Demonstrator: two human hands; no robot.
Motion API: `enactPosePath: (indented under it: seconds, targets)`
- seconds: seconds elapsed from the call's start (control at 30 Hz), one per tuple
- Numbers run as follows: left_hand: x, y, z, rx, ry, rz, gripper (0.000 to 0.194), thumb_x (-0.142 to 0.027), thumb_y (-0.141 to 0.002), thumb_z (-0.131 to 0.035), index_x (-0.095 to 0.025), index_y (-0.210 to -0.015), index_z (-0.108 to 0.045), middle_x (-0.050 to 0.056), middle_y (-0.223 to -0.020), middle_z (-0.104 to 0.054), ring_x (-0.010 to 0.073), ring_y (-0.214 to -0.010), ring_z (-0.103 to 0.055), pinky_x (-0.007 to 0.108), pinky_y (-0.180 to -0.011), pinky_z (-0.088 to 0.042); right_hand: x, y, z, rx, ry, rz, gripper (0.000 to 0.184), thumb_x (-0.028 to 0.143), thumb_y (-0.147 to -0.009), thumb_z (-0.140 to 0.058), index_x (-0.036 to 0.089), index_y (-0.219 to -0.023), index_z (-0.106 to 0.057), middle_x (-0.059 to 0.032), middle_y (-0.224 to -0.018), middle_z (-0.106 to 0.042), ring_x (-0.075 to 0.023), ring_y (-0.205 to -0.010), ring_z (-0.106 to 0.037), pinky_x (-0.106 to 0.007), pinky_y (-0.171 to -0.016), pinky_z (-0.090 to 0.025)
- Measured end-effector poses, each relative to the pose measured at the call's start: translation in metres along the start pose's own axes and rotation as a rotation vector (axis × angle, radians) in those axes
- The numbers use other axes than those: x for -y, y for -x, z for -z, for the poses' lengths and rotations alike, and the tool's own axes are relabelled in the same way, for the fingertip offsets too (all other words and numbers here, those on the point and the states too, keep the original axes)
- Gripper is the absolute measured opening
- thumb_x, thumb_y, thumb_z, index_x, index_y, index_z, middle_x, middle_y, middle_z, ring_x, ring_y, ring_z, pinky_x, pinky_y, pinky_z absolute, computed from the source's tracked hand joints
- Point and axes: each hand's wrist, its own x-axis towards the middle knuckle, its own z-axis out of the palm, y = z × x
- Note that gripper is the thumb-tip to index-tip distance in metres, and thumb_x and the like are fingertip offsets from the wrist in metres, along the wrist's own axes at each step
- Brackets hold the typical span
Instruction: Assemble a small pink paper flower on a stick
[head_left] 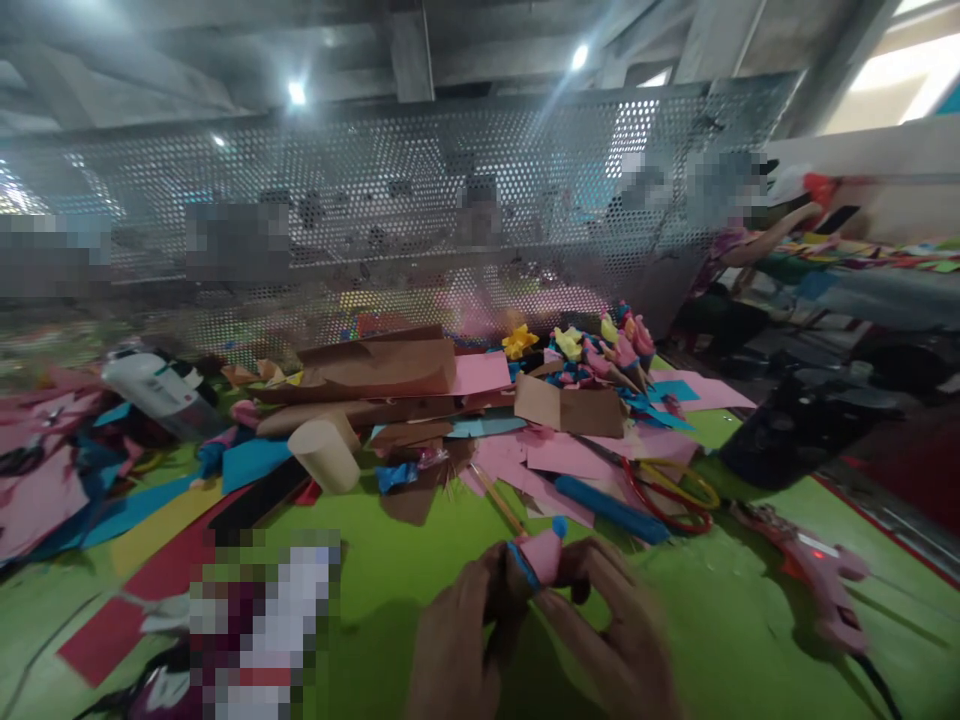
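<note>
Pink paper piece (541,555) with a blue edge sits between my two hands, low in the middle of the view, just above the green tabletop (420,560). My left hand (461,640) has its grip pressed on the left side of the piece, and my right hand (619,635) is pinching the right side with the fingertips. Behind the hands I see a pile of pink sheets (555,455) and brown paper (390,370), with a cream paper roll (324,455) lying to the left. A blue stick (611,510) and red-handled scissors (667,495) lie just beside the pile. A pink glue gun (821,585) rests on the right, well apart from my hands.
</note>
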Motion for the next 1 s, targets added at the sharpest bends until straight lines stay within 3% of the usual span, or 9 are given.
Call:
enactPosePath:
  seconds: [0.2,0.33,0.53,1.0]
  targets:
    - [-0.022,-0.010,0.007,0.027,0.061,0.101,0.048,-0.017,-0.088,-0.053,-0.024,-0.135,-0.052,0.010,-0.115,-0.075,0.0231,-0.101,-0.073,0.035,-0.084,-0.058,-0.001,-0.004,-0.005,-0.032,-0.023,-0.063,0.025,0.037,-0.089,-0.065,0.023,-0.070,-0.059,-0.0004,-0.067,-0.058,-0.0177,-0.062,-0.053,-0.030,-0.057,-0.041]
    - [-0.023,-0.010,0.006,0.009,-0.011,0.101,0.032,-0.022,-0.089,-0.056,-0.023,-0.121,-0.059,0.007,-0.105,-0.077,0.0224,-0.090,-0.073,0.033,-0.077,-0.056,-0.004,-0.005,-0.005,-0.048,-0.003,-0.037,0.025,0.036,-0.090,-0.065,0.023,-0.070,-0.058,0.0004,-0.067,-0.059,-0.0168,-0.062,-0.053,-0.030,-0.059,-0.041]
    - [-0.023,-0.012,0.004,0.004,-0.099,0.071,0.028,-0.027,-0.091,-0.056,-0.022,-0.119,-0.060,0.006,-0.099,-0.077,0.0218,-0.082,-0.072,0.031,-0.071,-0.053,-0.005,-0.006,-0.006,-0.066,0.024,-0.015,0.026,0.037,-0.090,-0.066,0.023,-0.068,-0.058,0.0016,-0.065,-0.058,-0.0165,-0.062,-0.052,-0.030,-0.062,-0.039]
    - [-0.028,-0.020,0.006,-0.012,0.012,0.171,0.028,-0.025,-0.087,-0.063,-0.021,-0.115,-0.059,0.007,-0.103,-0.076,0.0221,-0.091,-0.072,0.031,-0.077,-0.052,-0.002,-0.010,-0.002,-0.011,-0.109,-0.107,0.025,0.038,-0.091,-0.064,0.022,-0.073,-0.059,0.0002,-0.071,-0.058,-0.0161,-0.067,-0.051,-0.028,-0.061,-0.039]
